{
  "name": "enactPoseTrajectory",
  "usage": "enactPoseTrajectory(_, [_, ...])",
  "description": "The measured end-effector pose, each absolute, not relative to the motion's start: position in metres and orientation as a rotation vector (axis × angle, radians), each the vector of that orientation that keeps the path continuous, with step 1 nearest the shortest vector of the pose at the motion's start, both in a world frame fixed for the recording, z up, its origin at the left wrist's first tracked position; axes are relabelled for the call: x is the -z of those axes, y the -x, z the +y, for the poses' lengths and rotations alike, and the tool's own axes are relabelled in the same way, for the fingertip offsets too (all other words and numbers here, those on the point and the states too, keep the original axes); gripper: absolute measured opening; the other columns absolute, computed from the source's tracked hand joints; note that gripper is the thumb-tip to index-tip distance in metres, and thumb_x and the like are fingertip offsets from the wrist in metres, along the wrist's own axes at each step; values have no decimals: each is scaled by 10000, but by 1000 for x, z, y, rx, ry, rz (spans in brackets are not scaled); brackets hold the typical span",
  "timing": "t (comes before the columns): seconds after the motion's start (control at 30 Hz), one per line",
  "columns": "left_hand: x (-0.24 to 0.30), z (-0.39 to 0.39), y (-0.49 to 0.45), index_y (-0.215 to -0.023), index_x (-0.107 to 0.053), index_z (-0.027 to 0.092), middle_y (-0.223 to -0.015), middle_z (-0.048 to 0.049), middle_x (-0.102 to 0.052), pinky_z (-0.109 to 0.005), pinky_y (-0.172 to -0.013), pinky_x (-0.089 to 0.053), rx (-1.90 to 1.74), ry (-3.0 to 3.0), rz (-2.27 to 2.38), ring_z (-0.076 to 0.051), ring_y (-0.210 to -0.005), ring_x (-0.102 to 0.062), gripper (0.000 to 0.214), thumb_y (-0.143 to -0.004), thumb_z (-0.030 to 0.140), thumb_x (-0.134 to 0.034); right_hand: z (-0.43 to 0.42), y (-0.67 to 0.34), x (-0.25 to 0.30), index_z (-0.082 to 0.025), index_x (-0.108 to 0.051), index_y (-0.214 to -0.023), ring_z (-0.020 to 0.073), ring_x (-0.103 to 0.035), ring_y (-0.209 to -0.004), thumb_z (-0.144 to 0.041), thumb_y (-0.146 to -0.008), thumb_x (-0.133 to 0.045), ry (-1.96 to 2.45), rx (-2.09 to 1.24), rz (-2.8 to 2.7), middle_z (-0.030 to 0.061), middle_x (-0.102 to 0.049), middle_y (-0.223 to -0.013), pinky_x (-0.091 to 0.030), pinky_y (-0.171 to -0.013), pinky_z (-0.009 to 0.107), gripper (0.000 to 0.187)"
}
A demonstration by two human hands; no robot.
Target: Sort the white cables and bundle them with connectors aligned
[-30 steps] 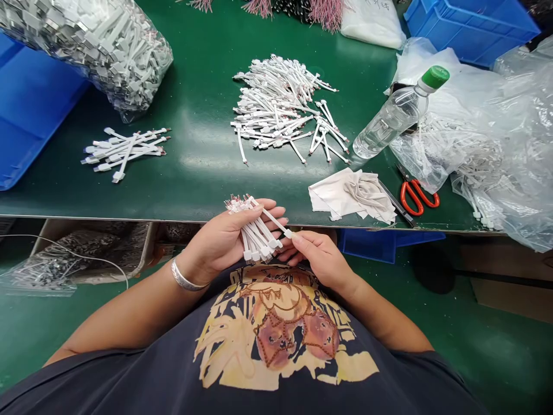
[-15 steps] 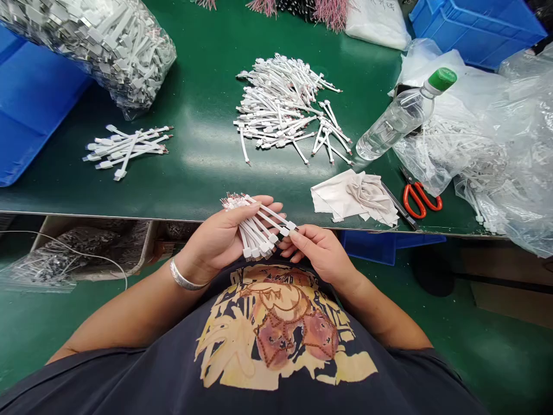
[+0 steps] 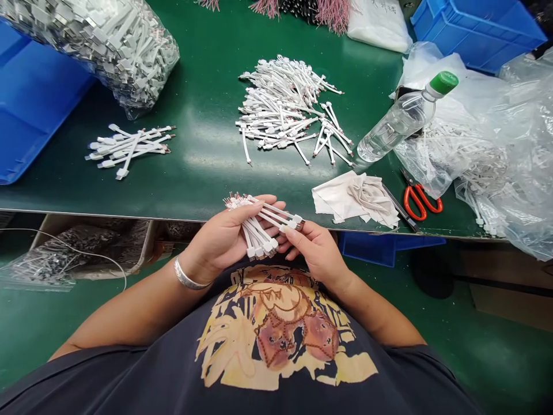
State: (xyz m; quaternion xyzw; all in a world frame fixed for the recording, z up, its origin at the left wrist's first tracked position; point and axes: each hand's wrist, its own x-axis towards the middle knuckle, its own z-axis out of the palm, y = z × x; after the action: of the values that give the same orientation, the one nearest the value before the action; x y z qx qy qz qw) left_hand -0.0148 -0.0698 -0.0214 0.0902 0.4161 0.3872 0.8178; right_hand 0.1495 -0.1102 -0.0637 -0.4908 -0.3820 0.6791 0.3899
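My left hand (image 3: 224,237) is closed around a bundle of short white cable pieces (image 3: 256,227) with red wire ends, held just below the front edge of the green table (image 3: 203,155). Beside it, my right hand (image 3: 314,249) pinches the connector ends of two or three cables fanned out from the bundle. A large loose pile of the same white cables (image 3: 287,109) lies at the middle of the table. A small aligned group of cables (image 3: 129,147) lies to the left.
A clear bag of cable parts (image 3: 108,40) and a blue tray (image 3: 34,104) are at the left. A water bottle (image 3: 400,118), grey cloth (image 3: 356,199), red-handled scissors (image 3: 417,199), plastic bags (image 3: 488,150) and a blue bin (image 3: 475,26) are at the right.
My right hand has swung the pinched cable ends up and to the right, away from the bundle's lower ends. The left hand has kept its grip.
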Motion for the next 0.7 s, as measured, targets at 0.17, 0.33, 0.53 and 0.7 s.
enactPoseTrajectory(0.17, [22,-68,15,-952,-650,119,-1011,-112,-694,-346,-702,-576,-835,-222,907,-211,-808,-685,195,-837,117,-494,-114,-150,67,-166,-642,-955,108,-635,-698,-403,-776,-659,1188,-1874,-1028,31,-659,-848,-509,-512,170,297])
enactPoseTrajectory(0.33, [21,-68,15,-937,-647,115,-1000,-104,-697,-349,-705,-582,-839,-220,912,-222,-822,-688,183,-840,109,-492,-117,-150,71,-168,-646,-933,114,-636,-732,-398,-770,-668,1186,-1898,-1024,41,-667,-901,-516,-544,183,283])
enactPoseTrajectory(0.53, [22,-69,15,-949,-649,114,-1008,-111,-698,-354,-699,-588,-838,-214,919,-225,-825,-690,193,-846,111,-485,-117,-149,71,-161,-653,-899,120,-635,-728,-401,-779,-658,1187,-1886,-1031,38,-666,-844,-513,-549,193,269])
enactPoseTrajectory(0.7, [20,-69,13,-930,-652,106,-999,-115,-701,-352,-743,-584,-843,-205,931,-221,-840,-689,192,-845,94,-481,-118,-151,67,-156,-650,-883,113,-628,-718,-402,-778,-658,1191,-1904,-1071,32,-655,-822,-504,-549,188,268])
